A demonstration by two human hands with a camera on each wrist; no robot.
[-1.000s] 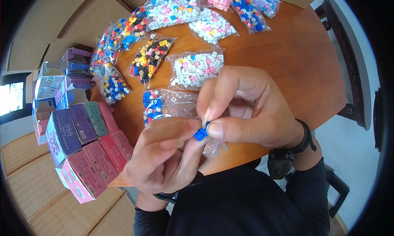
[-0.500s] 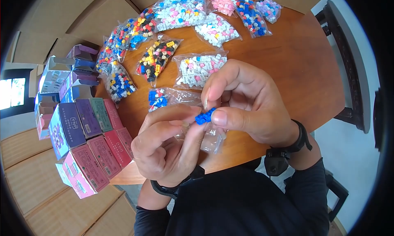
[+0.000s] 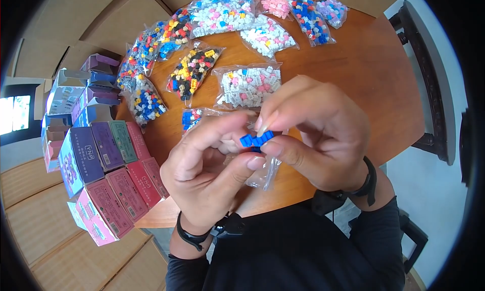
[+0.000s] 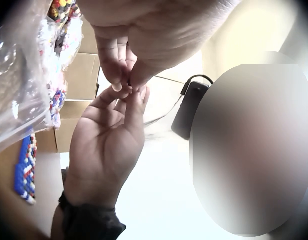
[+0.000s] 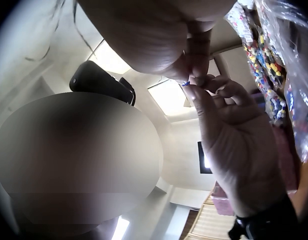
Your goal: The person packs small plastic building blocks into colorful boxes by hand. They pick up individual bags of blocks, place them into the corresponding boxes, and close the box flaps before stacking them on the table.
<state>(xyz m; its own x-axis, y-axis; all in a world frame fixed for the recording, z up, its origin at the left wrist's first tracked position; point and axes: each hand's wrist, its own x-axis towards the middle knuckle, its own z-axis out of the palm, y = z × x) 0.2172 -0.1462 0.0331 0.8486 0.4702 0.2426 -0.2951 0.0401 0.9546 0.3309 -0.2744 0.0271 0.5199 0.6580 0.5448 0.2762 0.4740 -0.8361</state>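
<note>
A small blue piece of joined toy building bricks (image 3: pixel 256 139) is held up over the near part of the table. My right hand (image 3: pixel 323 134) pinches it between thumb and forefinger. My left hand (image 3: pixel 207 164) is beside it, thumb tip right at its underside, forefinger raised apart behind it. The fingertips of both hands meet in the left wrist view, where the right hand (image 4: pixel 106 145) is lower. Only a speck of the blue piece (image 5: pixel 186 84) shows in the right wrist view. Behind the hands lies an opened clear bag (image 3: pixel 265 177), partly hidden.
Clear bags of white and pink bricks (image 3: pixel 248 86), yellow and black bricks (image 3: pixel 192 71) and other colours lie across the wooden table (image 3: pixel 353 78). Stacked small boxes (image 3: pixel 108 177) stand along its left edge. Cardboard boxes (image 3: pixel 96 18) are behind.
The blue piece has turned and now shows its long side. My left thumb and forefinger have spread apart, while the right hand keeps its pinch. The view has shifted slightly.
</note>
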